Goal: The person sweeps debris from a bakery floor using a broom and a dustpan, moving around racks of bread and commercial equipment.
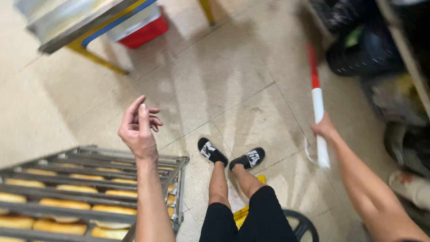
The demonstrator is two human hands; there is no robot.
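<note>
My right hand (323, 128) is closed around a long red and white stick (317, 103) that runs from near my knee up towards the dark bags at the right. My left hand (139, 127) is raised in the air above the corner of a metal rack (177, 166), fingers loosely curled and holding nothing. The rack carries rows of golden bread rolls (67, 204) on its shelves. I am seated, with my legs in black shorts and my feet in black slippers (230, 154) on the tiled floor.
A metal table with yellow legs (96, 56) stands at the top left with a red tub (145, 29) beneath it. Dark bags and clutter (363, 49) fill the right side. A black round stool edge (304, 224) shows below my legs.
</note>
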